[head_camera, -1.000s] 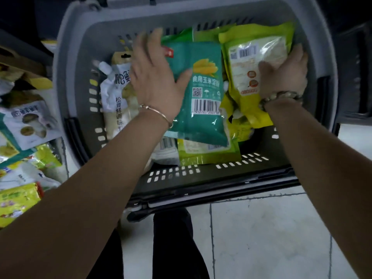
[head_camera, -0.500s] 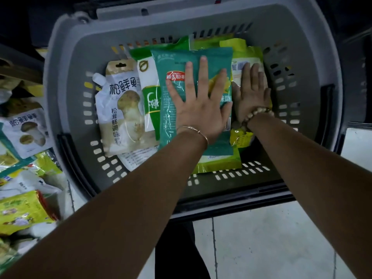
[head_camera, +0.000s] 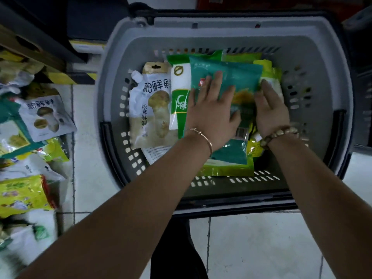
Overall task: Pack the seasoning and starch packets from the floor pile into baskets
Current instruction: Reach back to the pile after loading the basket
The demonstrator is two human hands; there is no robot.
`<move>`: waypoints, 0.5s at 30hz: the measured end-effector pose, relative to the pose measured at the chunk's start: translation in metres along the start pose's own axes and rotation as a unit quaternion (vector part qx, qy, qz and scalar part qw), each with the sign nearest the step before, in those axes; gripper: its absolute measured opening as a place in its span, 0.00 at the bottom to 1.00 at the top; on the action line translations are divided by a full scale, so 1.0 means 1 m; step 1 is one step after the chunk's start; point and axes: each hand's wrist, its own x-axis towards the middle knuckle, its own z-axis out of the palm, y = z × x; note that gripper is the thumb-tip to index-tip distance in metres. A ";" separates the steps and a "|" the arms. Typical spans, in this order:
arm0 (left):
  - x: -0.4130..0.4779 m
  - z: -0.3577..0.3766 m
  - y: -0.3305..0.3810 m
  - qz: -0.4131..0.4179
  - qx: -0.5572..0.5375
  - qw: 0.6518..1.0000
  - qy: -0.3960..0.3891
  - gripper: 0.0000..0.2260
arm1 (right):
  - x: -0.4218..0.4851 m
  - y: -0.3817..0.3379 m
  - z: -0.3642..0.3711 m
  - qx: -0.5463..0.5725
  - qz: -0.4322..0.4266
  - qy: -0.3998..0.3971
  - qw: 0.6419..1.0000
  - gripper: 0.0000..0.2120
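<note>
A grey plastic basket stands on the tiled floor and holds several packets. On top lies a teal starch packet, and my left hand presses flat on it with straight fingers. My right hand lies flat beside it, on the teal packet's right edge and a yellow-green packet. A white mushroom seasoning pouch lies at the basket's left, next to a green-and-white packet. The floor pile of packets spreads along the left edge.
Dark shelving and a yellow-black striped edge stand behind the pile at upper left. Another dark basket or crate sits at the right edge. White floor tiles lie in front of the basket, with a dark trouser leg below.
The view has shifted so the basket sits further right and more of the pile shows. My right hand slid to the teal packet's right edge; my left hand still presses on the packet.
</note>
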 end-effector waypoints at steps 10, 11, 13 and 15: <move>-0.117 -0.066 -0.126 -0.140 -0.307 0.900 0.275 0.24 | -0.101 -0.103 0.098 -0.137 -0.336 -0.083 0.928 0.27; -0.130 -0.069 -0.142 -0.157 -0.306 0.894 0.286 0.24 | -0.110 -0.112 0.113 -0.140 -0.348 -0.092 0.923 0.27; -0.159 -0.074 -0.175 -0.208 -0.314 0.881 0.287 0.23 | -0.131 -0.127 0.142 -0.149 -0.366 -0.115 0.911 0.27; -0.188 -0.077 -0.208 -0.247 -0.319 0.869 0.288 0.23 | -0.153 -0.141 0.169 -0.156 -0.380 -0.145 0.900 0.27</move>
